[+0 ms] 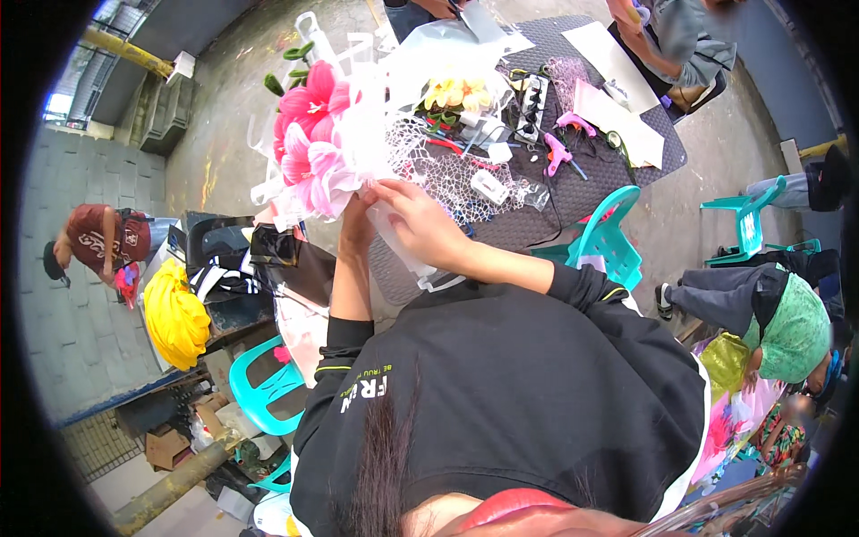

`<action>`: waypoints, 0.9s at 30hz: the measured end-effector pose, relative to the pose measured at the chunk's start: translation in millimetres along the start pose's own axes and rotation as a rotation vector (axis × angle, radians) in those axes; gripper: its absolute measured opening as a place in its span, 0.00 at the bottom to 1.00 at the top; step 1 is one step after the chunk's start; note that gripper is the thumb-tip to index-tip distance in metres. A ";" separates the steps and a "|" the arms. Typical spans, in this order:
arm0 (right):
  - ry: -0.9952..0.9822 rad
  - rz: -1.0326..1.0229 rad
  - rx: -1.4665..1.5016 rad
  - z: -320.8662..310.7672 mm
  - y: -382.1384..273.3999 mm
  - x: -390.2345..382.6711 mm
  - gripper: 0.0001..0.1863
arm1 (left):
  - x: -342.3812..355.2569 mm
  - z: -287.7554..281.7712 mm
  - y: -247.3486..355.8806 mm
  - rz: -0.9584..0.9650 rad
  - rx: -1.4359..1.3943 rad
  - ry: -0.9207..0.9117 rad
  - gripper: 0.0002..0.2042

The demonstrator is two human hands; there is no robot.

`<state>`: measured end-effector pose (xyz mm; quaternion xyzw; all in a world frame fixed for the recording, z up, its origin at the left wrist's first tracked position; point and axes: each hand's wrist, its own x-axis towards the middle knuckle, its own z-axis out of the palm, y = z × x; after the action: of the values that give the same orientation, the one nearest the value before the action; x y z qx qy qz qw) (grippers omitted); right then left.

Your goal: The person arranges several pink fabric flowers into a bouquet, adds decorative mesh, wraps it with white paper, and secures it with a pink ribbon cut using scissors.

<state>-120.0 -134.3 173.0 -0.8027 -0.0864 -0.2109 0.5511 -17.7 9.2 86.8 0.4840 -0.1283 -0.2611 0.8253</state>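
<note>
A bouquet of pink artificial flowers leans out to the left over the table's edge, with green buds at its top and white translucent wrapping around it. At the gathered base of the wrapping, my left hand is closed on it from below, its fingers partly hidden. My right hand pinches the same wrapping beside the left, with thumb and fingers together. Below my hands hangs a translucent strip of wrapping, ending near my shirt.
The dark table carries yellow flowers, white netting, a power strip and pink glue guns. A teal chair stands at right, another at left. Several people are around.
</note>
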 end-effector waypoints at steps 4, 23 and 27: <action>0.086 0.082 0.056 -28.4 9.8 5.4 0.18 | 0.8 11.9 10.6 0.026 -0.050 0.117 0.24; 0.051 0.031 -0.018 -0.4 23.1 8.0 0.20 | -0.3 -17.0 -3.2 0.046 0.044 -0.005 0.29; 0.223 0.161 0.118 -0.2 37.2 4.3 0.27 | -1.8 -5.2 -0.1 -0.023 -0.007 0.079 0.27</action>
<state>-102.5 -148.9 143.4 -0.7449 0.0278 -0.2481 0.6187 -16.8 14.0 84.2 0.4927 -0.0892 -0.2517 0.8282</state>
